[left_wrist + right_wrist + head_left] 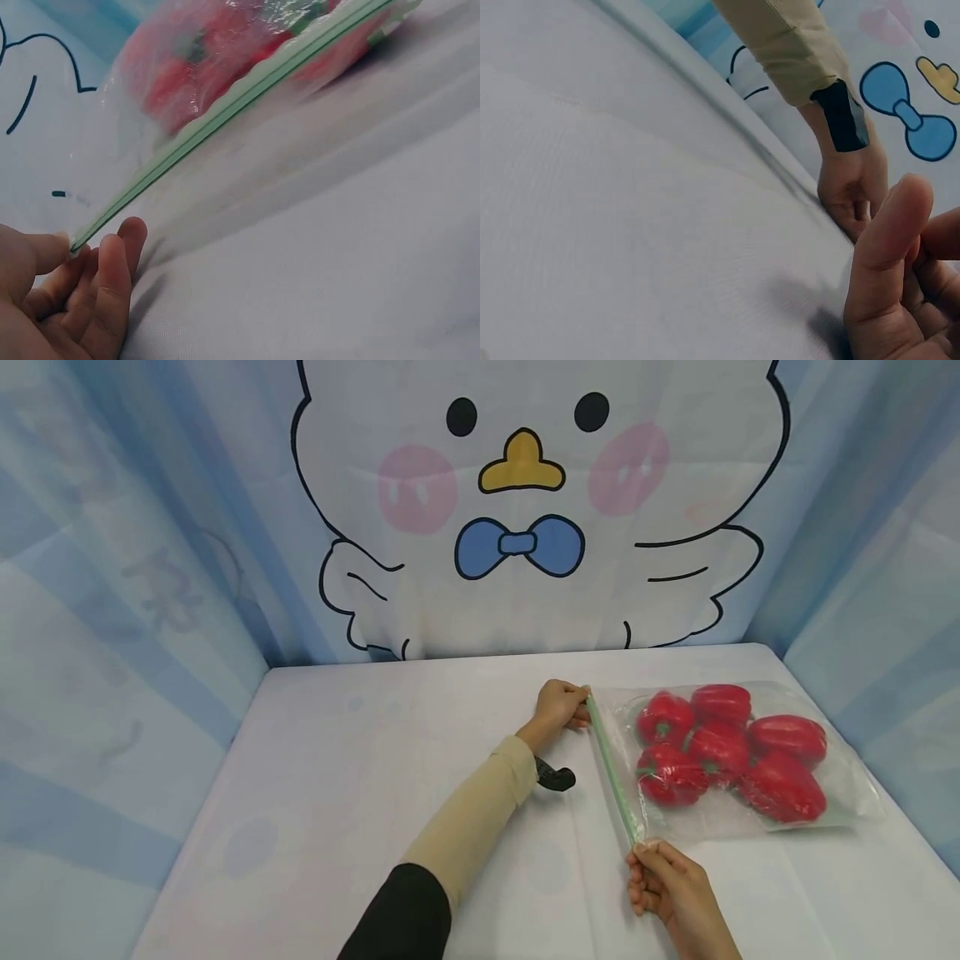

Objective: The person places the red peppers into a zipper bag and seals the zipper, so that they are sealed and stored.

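Note:
A clear zip bag lies on its side at the right of the table, with several red bell peppers inside. Its green zip strip runs along the left edge, between both hands. My left hand pinches the far corner of that strip; in the left wrist view the thumb and index finger of the left hand grip its end while the other fingers curl loosely below. At the near corner, my right hand pinches the strip's other end. In the right wrist view the right hand hides the bag.
The white table extends left of the bag. Blue and white curtains enclose it at both sides, and a cartoon-printed cloth hangs at the back. A black wrist strap sits at the left wrist, under the beige sleeve.

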Tool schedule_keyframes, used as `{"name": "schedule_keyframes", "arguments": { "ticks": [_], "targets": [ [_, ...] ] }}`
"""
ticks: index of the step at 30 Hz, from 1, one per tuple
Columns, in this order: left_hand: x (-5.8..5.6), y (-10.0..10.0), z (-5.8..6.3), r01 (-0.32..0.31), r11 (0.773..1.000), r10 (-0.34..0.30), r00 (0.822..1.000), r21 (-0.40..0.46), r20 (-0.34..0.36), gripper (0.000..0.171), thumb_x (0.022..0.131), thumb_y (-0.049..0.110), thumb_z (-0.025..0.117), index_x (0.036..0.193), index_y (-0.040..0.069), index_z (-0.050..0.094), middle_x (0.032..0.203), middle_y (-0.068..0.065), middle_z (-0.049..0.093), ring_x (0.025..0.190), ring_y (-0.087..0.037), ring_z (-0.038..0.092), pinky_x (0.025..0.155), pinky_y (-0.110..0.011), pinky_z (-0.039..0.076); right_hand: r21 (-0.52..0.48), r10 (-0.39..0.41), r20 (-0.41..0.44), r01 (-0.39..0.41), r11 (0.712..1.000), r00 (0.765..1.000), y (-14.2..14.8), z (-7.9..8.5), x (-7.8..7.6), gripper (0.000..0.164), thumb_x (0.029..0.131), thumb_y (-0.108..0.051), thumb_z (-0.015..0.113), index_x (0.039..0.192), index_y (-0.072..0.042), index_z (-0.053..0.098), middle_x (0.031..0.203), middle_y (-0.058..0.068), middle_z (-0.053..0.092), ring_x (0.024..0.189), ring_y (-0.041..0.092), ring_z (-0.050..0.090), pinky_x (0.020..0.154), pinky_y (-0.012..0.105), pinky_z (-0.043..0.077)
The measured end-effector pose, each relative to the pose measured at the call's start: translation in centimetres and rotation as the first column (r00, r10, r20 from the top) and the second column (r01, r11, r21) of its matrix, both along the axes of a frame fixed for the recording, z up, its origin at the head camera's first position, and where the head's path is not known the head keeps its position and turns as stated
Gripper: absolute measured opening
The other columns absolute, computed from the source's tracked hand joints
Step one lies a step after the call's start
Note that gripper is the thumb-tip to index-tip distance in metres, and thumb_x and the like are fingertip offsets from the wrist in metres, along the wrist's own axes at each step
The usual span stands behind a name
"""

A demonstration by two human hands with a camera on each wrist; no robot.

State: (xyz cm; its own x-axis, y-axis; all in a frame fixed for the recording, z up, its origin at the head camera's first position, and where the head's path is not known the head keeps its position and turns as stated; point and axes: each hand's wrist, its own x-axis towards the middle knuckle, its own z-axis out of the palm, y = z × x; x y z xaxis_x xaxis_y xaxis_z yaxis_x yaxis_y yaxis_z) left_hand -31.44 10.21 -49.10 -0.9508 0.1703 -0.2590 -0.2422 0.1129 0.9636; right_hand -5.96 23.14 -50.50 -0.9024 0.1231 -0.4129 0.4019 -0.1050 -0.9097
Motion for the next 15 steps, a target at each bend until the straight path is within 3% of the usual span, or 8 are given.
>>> {"name": "schedule_keyframes", "arguments": {
  "ticks": [5,9,12,15],
  "targets": [
    [0.0,-0.5,0.0,0.023,0.985,-0.032,0.998,-0.170,-0.053,0.035,0.108,0.025,0.058,0.100,-0.005,0.073,0.060,-0.003,0.063,0.044,-0.008,0.058,0.044,-0.019,0.051,0.037,-0.014,-0.004,0.014,0.999,1.000,-0.4,-0.1,0.0,0.022,0.107,-0.019,0.056,0.097,-0.002,0.064,0.083,0.002,0.061,0.063,0.011,0.058,0.057,0.027,0.057],
    [0.7,-1.8,0.4,0.079,0.958,-0.108,0.990,-0.277,-0.091,0.037,0.108,0.027,0.056,0.095,-0.004,0.072,0.068,-0.007,0.069,0.047,-0.008,0.060,0.045,-0.019,0.052,0.059,0.031,0.015,-0.032,0.998,0.999,-0.3,0.0,0.0,0.024,0.109,-0.019,0.052,0.104,0.002,0.062,0.089,0.003,0.061,0.068,0.012,0.060,0.061,0.027,0.058],
    [1.9,-3.6,0.9,0.142,0.925,-0.203,0.969,-0.352,-0.143,0.035,0.108,0.028,0.056,0.100,-0.001,0.073,0.080,-0.008,0.072,0.052,-0.009,0.061,0.049,-0.018,0.050,0.059,0.118,0.043,-0.120,0.991,0.992,0.3,0.1,0.1,0.026,0.110,-0.021,0.050,0.109,0.003,0.061,0.091,0.003,0.061,0.072,0.013,0.062,0.066,0.027,0.060],
    [3.3,-5.8,1.6,0.177,0.873,-0.299,0.930,-0.455,-0.213,0.032,0.108,0.030,0.055,0.106,0.003,0.073,0.090,-0.007,0.074,0.059,-0.009,0.062,0.054,-0.018,0.048,0.046,0.232,0.046,-0.235,0.971,0.972,1.1,0.1,0.1,0.030,0.111,-0.025,0.049,0.113,0.003,0.059,0.092,0.003,0.061,0.076,0.013,0.063,0.071,0.028,0.061]
  ]
}}
